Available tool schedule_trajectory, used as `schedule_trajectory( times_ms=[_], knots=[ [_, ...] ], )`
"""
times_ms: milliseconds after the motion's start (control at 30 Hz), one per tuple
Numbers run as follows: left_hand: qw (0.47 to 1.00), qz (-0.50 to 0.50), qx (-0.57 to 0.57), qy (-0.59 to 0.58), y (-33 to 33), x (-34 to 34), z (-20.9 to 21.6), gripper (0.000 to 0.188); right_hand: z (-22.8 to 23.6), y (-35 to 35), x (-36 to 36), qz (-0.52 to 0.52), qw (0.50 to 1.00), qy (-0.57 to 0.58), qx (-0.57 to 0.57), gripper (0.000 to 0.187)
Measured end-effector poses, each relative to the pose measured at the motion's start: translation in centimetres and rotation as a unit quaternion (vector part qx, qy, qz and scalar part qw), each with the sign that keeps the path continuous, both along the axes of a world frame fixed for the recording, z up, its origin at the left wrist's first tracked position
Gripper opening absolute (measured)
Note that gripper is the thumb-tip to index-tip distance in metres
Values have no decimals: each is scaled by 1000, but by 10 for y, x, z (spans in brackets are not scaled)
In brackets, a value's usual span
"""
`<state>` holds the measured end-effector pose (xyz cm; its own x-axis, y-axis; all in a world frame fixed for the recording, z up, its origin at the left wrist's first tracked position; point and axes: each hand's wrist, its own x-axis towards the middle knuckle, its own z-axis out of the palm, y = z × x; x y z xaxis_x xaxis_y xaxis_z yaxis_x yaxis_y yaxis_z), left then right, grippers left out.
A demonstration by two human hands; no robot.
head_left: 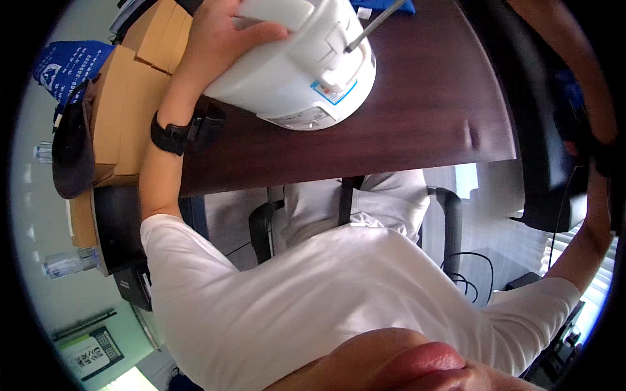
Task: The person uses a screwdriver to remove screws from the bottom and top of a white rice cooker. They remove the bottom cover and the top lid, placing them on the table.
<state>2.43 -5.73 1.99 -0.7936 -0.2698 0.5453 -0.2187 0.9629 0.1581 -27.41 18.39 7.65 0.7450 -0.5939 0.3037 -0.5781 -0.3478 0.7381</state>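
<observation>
A white, rounded appliance that looks like a rice cooker (280,85) lies tilted on the dark wooden table, its top cut off by the upper edge of the view. My left hand (225,32) grips its left side, with the thumb laid across the white shell and the other fingers partly out of the picture. The metal shaft of a screwdriver (375,26) comes in from the top, its tip at the plastic bracket on the appliance's side. My right forearm (554,26) runs up along the right rim; the right hand is beyond the view, and the screwdriver's handle is hidden too.
Brown cardboard boxes (127,111) stand left of the table (430,117), with a blue printed bag (75,65) and a dark cap (72,150) beside them. Something blue (391,6) lies at the top. A black object (554,189) stands on the right, near cables (473,260).
</observation>
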Motion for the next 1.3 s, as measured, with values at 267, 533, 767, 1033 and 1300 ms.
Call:
schedule_trajectory(
  times_ms=[267, 533, 767, 1033, 1300],
  knots=[
    [994, -10, -95, -56, 12, -46, 8, 70, 15, 6, -8, 8, 997, 47, -53, 48],
    [992, -16, -103, -69, 16, -52, 9, 66, -50, 53, -21, -141, 965, -219, -13, 33],
    [998, -11, 9, -56, 1, -37, 4, 72, -153, 68, -14, -151, 462, -803, 345, 34],
    [994, 31, 109, 6, 9, -16, -8, 78, -166, 53, 35, 33, 262, -844, 468, 34],
    [989, 75, 100, 77, 26, -1, -8, 66, -140, 41, 47, 27, 266, -813, 517, 33]
  ],
)
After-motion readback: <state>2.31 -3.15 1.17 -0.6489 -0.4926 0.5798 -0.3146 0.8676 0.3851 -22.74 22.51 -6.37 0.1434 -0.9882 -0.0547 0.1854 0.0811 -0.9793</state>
